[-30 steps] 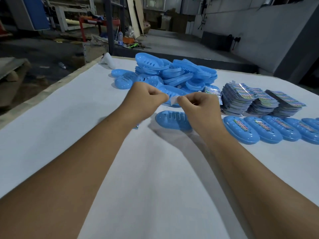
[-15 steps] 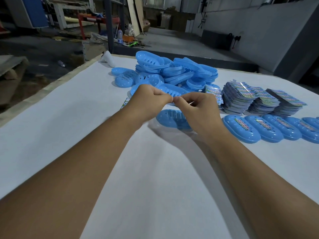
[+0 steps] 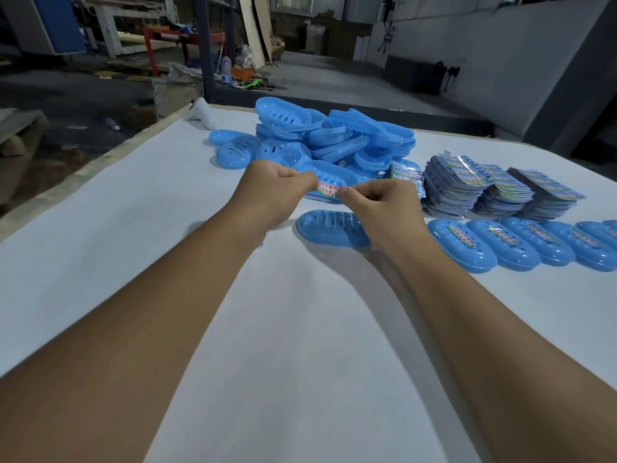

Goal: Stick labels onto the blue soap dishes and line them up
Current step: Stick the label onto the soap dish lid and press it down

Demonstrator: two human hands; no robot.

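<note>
1. The white tabletop (image 3: 100,248) carries a heap of blue soap dishes (image 3: 334,138), label stacks (image 3: 480,188) and a labelled row (image 3: 521,242).
2. One bare dish (image 3: 334,228) lies below the hands; it looks light and rigid.
3. Left hand (image 3: 273,192) and right hand (image 3: 380,205) each pinch an end of a label (image 3: 328,188): thin and floppy, best held by its edges. Its red characters are too small to read.

Dim, bluish light. Soft shadows under my forearms on the white table (image 3: 100,228). Bkgd murky. Wide-angle bend at edges. Focus mostly sharp.
</note>
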